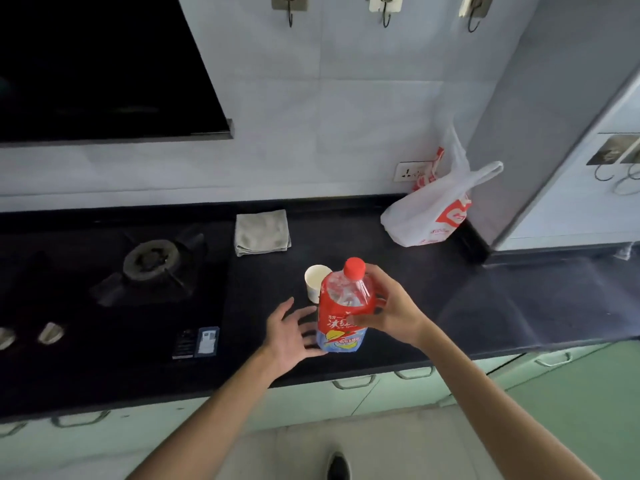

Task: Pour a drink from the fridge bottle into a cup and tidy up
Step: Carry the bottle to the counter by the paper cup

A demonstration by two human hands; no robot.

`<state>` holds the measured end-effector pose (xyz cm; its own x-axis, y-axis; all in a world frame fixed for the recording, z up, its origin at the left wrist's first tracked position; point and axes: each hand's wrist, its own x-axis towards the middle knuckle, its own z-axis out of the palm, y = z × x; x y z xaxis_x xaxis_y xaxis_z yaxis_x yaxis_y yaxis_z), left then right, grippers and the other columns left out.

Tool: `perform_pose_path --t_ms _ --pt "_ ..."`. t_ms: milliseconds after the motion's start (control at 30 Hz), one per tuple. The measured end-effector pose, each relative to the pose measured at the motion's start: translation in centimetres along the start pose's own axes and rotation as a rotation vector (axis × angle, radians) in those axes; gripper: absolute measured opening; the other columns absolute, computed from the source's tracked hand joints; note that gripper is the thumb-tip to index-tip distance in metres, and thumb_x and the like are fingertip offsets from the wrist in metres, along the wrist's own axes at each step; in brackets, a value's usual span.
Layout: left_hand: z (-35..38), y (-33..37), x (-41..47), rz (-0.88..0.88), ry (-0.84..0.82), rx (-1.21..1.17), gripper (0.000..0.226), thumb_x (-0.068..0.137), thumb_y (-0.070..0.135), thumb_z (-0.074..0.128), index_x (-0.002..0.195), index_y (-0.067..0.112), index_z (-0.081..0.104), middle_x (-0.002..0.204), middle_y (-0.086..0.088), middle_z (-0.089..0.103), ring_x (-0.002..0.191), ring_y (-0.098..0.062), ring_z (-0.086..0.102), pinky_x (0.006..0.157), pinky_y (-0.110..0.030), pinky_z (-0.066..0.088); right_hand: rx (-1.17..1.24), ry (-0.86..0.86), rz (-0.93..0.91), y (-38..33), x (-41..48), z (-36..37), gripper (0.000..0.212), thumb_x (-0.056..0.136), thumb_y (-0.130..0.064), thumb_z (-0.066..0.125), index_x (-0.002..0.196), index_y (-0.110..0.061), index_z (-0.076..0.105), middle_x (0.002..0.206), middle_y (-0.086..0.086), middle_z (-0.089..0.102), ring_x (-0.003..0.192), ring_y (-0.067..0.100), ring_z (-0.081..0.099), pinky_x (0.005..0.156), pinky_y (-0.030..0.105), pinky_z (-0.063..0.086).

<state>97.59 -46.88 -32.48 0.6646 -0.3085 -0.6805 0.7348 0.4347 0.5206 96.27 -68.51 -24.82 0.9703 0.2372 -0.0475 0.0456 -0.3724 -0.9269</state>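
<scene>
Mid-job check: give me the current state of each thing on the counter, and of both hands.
bottle: upright on counter, red cap on
cup: upright behind bottle, contents unclear
right hand: gripping bottle's upper body
left hand: open, beside bottle's base
cloth: folded, flat
plastic bag: slumped in the corner
burner: unlit

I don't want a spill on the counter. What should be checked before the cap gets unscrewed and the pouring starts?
1. Bottle held firmly: ok, the right hand wraps its upper body.
2. Bottle upright on the counter: ok, as far as the view shows.
3. Red cap on: ok, nothing can leak yet.
4. Left hand free for the cap: ok, open beside the bottle's base, not gripping.
5. Cup upright and close: ok, just behind the bottle.
6. Cup empty and clean: cannot tell, its inside is only partly visible.
</scene>
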Motion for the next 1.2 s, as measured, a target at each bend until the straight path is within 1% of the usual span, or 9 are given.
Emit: perform_pose_path --t_ms 167,333,400,467,567,733,967,1100,1200 --pt "-0.6 -1.0 0.7 0.002 0.085 -0.042 0.059 0.094 0.053 0.043 0.126 0.006 0.058 0.128 -0.026 0.060 0.118 -0.048 0.057 0.106 -0.068 0.034 0.015 -0.080 0.015 2.2 0.7 0.1 0.071 0.071 -0.009 0.086 0.128 -0.032 0.050 0.118 -0.016 0.063 0.115 0.010 0.061 0.090 0.032 0.057" --pt "-1.3 -2.0 1.0 0.003 0.155 -0.077 0.052 0.095 0.046 0.044 0.123 0.005 0.059 0.129 -0.025 0.059 0.119 -0.046 0.056 0.101 -0.065 0.037 0.046 -0.106 -0.002 3.4 0.9 0.7 0.071 0.071 -0.010 0.087 0.128 -0.033 0.050 0.119 -0.018 0.062 0.116 0.009 0.060 0.086 0.024 0.056" --pt "-2.0 -2.6 1.0 0.003 0.185 -0.112 0.046 0.095 0.042 0.045 0.117 0.004 0.061 0.125 -0.026 0.060 0.115 -0.045 0.057 0.103 -0.065 0.037 0.058 -0.110 -0.021 3.8 1.0 1.2 0.075 0.067 -0.014 0.090 0.129 -0.032 0.052 0.122 -0.013 0.061 0.116 0.014 0.061 0.090 0.029 0.056" --pt "-2.7 -3.1 1.1 0.002 0.213 -0.147 0.043 0.093 0.038 0.046 0.112 0.003 0.062 0.118 -0.026 0.062 0.109 -0.046 0.058 0.105 -0.064 0.036 0.039 -0.118 -0.056 4.0 1.1 2.0 0.079 0.061 -0.024 0.092 0.128 -0.041 0.053 0.124 -0.010 0.059 0.115 0.015 0.061 0.093 0.035 0.055" --pt "-3.2 -3.3 0.9 0.011 0.246 -0.179 0.039 0.094 0.035 0.046 0.108 0.002 0.063 0.112 -0.026 0.063 0.107 -0.046 0.057 0.107 -0.063 0.035 0.023 -0.141 -0.083 4.0 1.6 2.9 0.078 0.059 -0.033 0.090 0.124 -0.053 0.051 0.123 -0.014 0.056 0.116 0.014 0.060 0.096 0.036 0.054" --pt "-3.5 -2.8 0.1 0.069 0.284 -0.204 0.039 0.097 0.032 0.044 0.110 0.001 0.063 0.114 -0.026 0.064 0.111 -0.043 0.058 0.106 -0.061 0.037 0.039 -0.156 -0.065 4.5 2.2 3.7 0.082 0.063 -0.017 0.090 0.121 -0.059 0.050 0.124 -0.011 0.056 0.118 0.012 0.057 0.096 0.032 0.054" --pt "-4.0 -1.9 0.1 0.075 0.297 -0.123 0.037 0.097 0.031 0.045 0.110 0.002 0.064 0.113 -0.024 0.065 0.110 -0.041 0.059 0.105 -0.061 0.038 0.019 -0.177 -0.048 4.3 3.1 5.3 0.080 0.063 -0.020 0.089 0.120 -0.059 0.049 0.122 -0.022 0.055 0.119 0.009 0.056 0.095 0.026 0.053" --pt "-4.0 -1.3 0.2 0.072 0.293 -0.061 0.036 0.097 0.031 0.046 0.113 0.004 0.064 0.119 -0.024 0.064 0.114 -0.040 0.058 0.107 -0.062 0.038 0.026 -0.162 -0.032 4.8 3.3 5.7 0.077 0.065 -0.021 0.089 0.122 -0.053 0.048 0.124 -0.020 0.055 0.120 0.008 0.056 0.092 0.024 0.053" --pt "-4.2 -1.1 0.3 0.062 0.291 -0.034 0.034 0.098 0.029 0.045 0.111 0.004 0.064 0.120 -0.023 0.064 0.117 -0.040 0.058 0.105 -0.061 0.040 -0.001 -0.147 -0.024 5.2 3.3 6.2 0.076 0.065 -0.028 0.089 0.125 -0.049 0.047 0.126 -0.018 0.055 0.120 0.008 0.055 0.094 0.025 0.053"
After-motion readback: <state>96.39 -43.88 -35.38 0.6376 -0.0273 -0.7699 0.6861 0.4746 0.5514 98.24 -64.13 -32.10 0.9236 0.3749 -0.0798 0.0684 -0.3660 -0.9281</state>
